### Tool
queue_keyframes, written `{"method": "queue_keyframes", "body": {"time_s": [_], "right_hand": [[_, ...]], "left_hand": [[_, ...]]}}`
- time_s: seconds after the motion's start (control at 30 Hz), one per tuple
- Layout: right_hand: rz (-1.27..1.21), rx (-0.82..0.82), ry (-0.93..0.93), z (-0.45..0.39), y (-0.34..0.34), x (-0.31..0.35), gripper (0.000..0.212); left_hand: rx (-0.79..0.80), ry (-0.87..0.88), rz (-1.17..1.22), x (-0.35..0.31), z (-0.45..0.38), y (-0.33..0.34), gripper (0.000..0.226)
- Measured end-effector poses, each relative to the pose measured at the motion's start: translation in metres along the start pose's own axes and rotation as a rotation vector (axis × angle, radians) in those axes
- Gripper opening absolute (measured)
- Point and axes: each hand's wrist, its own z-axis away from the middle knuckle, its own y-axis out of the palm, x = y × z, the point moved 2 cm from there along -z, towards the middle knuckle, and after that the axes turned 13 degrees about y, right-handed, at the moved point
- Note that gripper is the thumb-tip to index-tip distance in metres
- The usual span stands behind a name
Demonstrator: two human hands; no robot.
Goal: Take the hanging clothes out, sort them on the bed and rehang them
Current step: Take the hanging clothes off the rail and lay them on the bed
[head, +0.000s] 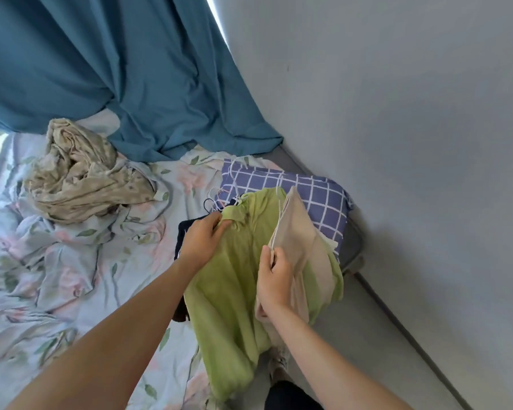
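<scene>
- Left hand [203, 241] pinching the collar end of the lime-green garment [228, 279], fingers curled into the fabric just below the hangers [219, 199] — likely pinning it down so the top layer can come away.
- Right hand [274, 279] clamped on the edge of the beige garment [301, 241], thumb and fingers closed round the seam, lifting it off the green one; looks like a peel-apart to sort piece by piece.
- Green garment spread over the bed [71, 261] edge, lower part hanging off toward the floor; beige piece lying across its right side.
- Dark navy garment [187, 229] tucked beneath the green, only its left edge showing.
- White and pale wire hangers bunched at the garments' top, resting partly on the blue checked pillow [314, 196] — kept in the necks, probably for quick rehanging.
- Crumpled beige dotted blanket [83, 179] well apart, up the floral sheet, near the teal curtain [116, 69].
- No brand, label or readable writing anywhere in view.
- Sorting stage under way; rehanging not yet begun, by the look of it.
</scene>
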Motion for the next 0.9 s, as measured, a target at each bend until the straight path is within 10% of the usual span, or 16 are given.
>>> {"method": "queue_keyframes", "body": {"time_s": [0.43, 0.63, 0.9], "right_hand": [[0.127, 0.062, 0.08, -0.084, 0.133, 0.008, 0.03], [0.188, 0.465, 0.244, -0.107, 0.185, 0.024, 0.018], [0.529, 0.632, -0.127, -0.077, 0.142, 0.048, 0.038]], "left_hand": [[-0.187, -0.256, 0.007, 0.063, 0.036, -0.039, 0.02], [-0.254, -0.359, -0.022, 0.063, 0.078, -0.063, 0.018], [-0.336, -0.441, -0.103, 0.035, 0.129, -0.075, 0.024]]}}
